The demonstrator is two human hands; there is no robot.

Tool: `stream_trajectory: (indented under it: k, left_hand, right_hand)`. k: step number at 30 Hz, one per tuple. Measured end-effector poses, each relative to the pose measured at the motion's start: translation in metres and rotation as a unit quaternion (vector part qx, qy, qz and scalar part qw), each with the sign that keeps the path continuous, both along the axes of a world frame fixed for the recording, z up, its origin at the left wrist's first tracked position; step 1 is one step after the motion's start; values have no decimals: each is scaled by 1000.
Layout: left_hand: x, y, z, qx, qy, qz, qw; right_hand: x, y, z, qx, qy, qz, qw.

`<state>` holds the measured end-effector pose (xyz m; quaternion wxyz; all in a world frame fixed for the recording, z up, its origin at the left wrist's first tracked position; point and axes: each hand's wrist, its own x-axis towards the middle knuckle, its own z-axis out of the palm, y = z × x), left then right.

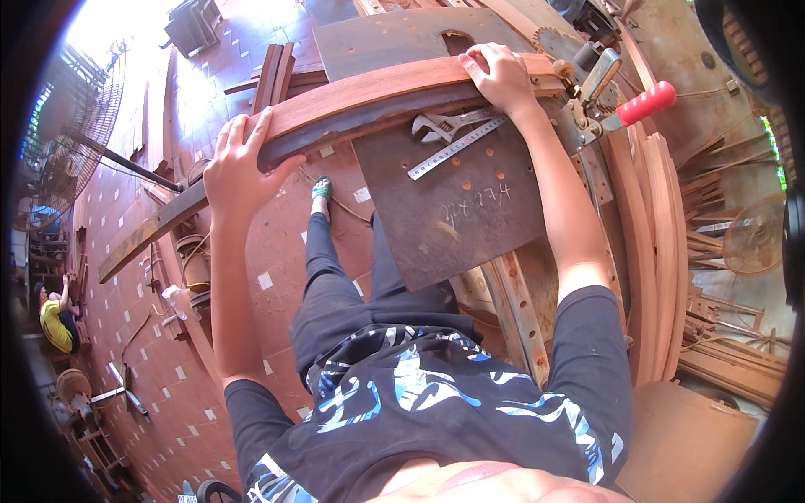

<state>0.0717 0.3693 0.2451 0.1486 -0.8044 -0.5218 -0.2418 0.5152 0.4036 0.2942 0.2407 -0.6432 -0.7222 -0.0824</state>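
A long, slightly curved reddish wooden board [369, 86] lies across the far side of the dark metal machine table [436, 218], against a dark curved strip [352, 126]. My left hand [239, 168] grips the board's left end, fingers over the top and thumb below. Toward the other end, my right hand [498, 80] holds the board from above with bent fingers. An adjustable wrench [449, 126] and a steel ruler [453, 151] lie on the table below my right hand. Right of that hand stands a toggle clamp with a red handle [646, 105], its lever raised.
A toothed circular blade [558, 46] shows at the far right of the table. Long wooden boards [650, 251] stand along my right side. A wire-caged fan [80, 117] is at the left. Farther off, a person in a yellow shirt [57, 323] sits low on the tiled floor [277, 251].
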Motion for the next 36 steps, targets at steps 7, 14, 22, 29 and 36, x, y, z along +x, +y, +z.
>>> stream_trajectory:
  k: [7,14,22,29,36]
  left_hand:
    - [1,-5,7,-3,-7,-17,1000]
    - [9,-7,14,-61,-44,-51,996]
    - [35,-6,12,-48,-77,-58,994]
    - [45,-5,12,-37,-101,-22,994]
    - [48,-8,9,-63,-110,-4,992]
  right_hand:
    - [1,-2,1,-4,3,3,1000]
    - [3,-14,-4,-26,25,22,999]
    - [2,-16,-4,-38,-12,13,999]
    - [1,-18,-2,-53,-9,9,999]
    - [-1,-20,2,-83,-23,9,996]
